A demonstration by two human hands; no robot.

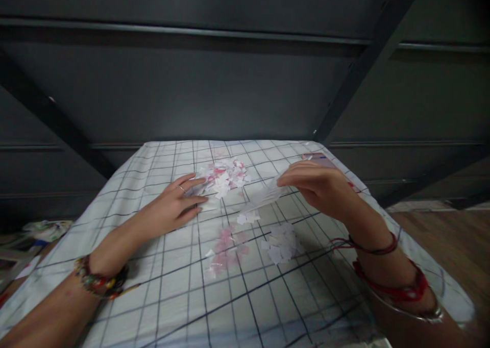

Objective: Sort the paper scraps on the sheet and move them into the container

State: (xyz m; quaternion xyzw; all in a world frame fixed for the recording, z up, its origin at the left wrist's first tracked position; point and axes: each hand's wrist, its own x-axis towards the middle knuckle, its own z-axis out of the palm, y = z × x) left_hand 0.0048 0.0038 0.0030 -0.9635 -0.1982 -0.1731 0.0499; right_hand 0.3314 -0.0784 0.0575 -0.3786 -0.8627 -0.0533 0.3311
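My left hand (178, 202) rests low over the table with its fingers apart, at the left edge of a heap of white and pink paper scraps (225, 177). Between the thumb and fingers of my right hand (312, 182) is a thin, translucent white sheet (264, 195), slanting down to the left. Its exact kind is unclear. Just beneath its lower end lies a small group of white scraps (248, 216). Nearer to me are a patch of pink scraps (227, 248) and, to its right, a pile of white scraps (282, 243).
A white cloth with dark grid lines (172, 287) covers the table. Behind it stands a dark panelled wall (214, 93). A flat pinkish item (319, 159) lies at the far right, partly behind my right hand. Assorted items (42, 233) sit low at the left.
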